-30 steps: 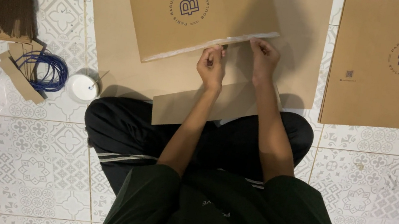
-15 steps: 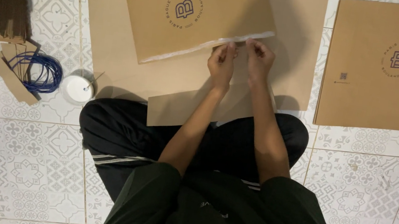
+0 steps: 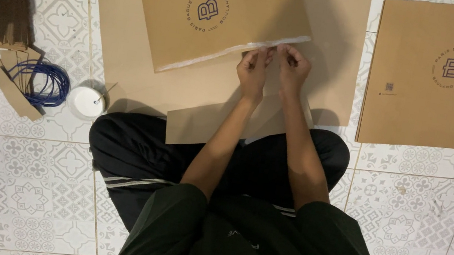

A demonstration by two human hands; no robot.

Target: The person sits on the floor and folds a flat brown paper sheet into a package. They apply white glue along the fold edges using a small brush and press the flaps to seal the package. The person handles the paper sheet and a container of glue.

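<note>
There is only one view, from a camera on the person's head, and it looks almost straight down at the tiled floor (image 3: pixel 16 191) where the person sits with crossed legs. It is quite near: the person's own chest and arms fill the lower middle, and the left hand (image 3: pixel 253 70) and right hand (image 3: pixel 294 68) meet near the upper middle. The top edge of the view cuts the brown paper sheets (image 3: pixel 429 74) lying in front, and no second view shares the scene.
</note>
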